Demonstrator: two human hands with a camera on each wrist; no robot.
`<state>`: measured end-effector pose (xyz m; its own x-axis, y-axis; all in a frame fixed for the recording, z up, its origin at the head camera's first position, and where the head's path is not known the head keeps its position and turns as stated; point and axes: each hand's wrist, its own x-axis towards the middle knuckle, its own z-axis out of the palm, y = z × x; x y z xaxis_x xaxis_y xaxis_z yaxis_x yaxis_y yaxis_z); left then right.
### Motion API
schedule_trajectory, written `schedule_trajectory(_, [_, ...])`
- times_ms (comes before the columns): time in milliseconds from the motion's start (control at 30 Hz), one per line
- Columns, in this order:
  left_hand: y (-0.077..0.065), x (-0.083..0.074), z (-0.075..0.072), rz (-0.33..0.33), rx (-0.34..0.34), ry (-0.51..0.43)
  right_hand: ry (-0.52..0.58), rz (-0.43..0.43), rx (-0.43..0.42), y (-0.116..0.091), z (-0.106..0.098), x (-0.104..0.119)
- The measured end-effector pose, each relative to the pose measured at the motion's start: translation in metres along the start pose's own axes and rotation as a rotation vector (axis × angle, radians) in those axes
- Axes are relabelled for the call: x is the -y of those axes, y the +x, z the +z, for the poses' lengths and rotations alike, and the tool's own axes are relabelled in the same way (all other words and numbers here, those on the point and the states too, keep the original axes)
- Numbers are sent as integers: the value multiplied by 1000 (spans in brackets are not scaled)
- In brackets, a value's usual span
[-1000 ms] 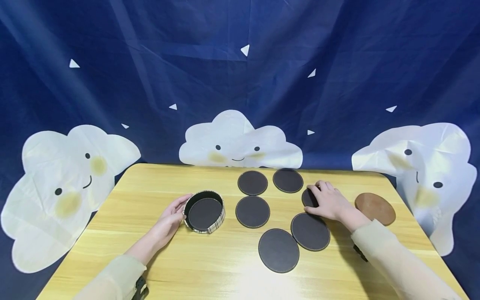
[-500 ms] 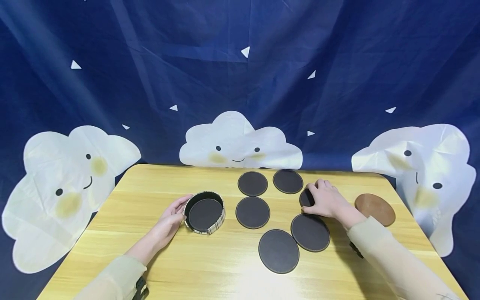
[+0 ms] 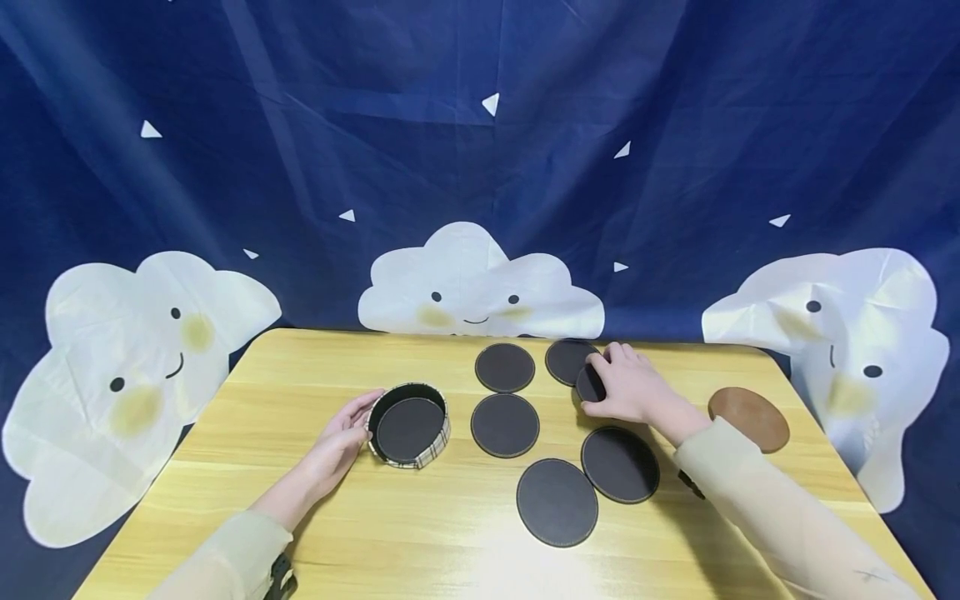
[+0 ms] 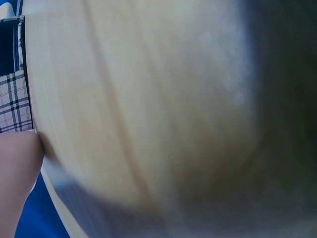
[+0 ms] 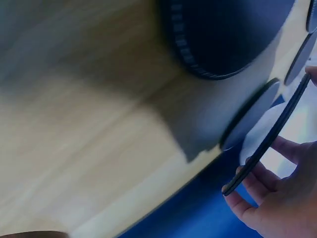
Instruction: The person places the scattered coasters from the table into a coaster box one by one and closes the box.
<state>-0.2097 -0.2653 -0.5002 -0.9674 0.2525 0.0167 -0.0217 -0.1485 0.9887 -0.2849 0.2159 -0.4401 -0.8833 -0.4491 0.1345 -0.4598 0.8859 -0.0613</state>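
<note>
On the left of the table, my left hand (image 3: 341,442) grips the near-left wall of a round plaid coaster holder (image 3: 432,447). A dark round surface shows inside the holder; I cannot tell whether it is its bottom or a coaster. In the left wrist view, part of the holder's plaid wall (image 4: 15,101) is visible beside a finger. My right hand (image 3: 630,385) pinches a black round coaster (image 3: 590,384) by its rim. The right wrist view has this coaster (image 5: 270,139) almost edge-on, raised off the table, between thumb and fingertips.
Several black coasters lie flat around the middle, including a far one (image 3: 505,367), a nearer one (image 3: 505,425) and a front one (image 3: 557,502). A brown oval-looking piece (image 3: 750,419) lies at the right. A blue cloth with clouds (image 3: 480,167) hangs behind the wooden table (image 3: 390,533).
My right hand has lifted the black coaster from its place at the right and carried it leftward, partly over the far coaster. The left hand and the holder have stayed put.
</note>
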Motion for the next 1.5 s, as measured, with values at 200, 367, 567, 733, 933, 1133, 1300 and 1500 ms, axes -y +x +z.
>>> schedule_trajectory(200, [0,-2,1,22,3,2,-2,-54,-30,14,-3,23])
schedule_trajectory(367, [1,-1,0,19,0,5,10,-119,-59,25,-4,47])
schedule_trajectory(567, [1,0,-1,18,3,10,15,-180,-69,41,-3,77])
schedule_trajectory(733, [2,1,-1,16,0,15,34,-227,-79,54,1,105])
schedule_trajectory(933, [3,1,-1,4,-7,18,56,-294,-60,67,3,141])
schedule_trajectory(1133, [2,0,-1,4,-5,5,41,-359,-68,74,0,179])
schedule_trajectory(1300, [0,-1,0,10,9,-2,24,-395,-75,78,0,206])
schedule_trajectory(1500, [0,-1,1,20,17,-1,0,-415,-82,83,2,230])
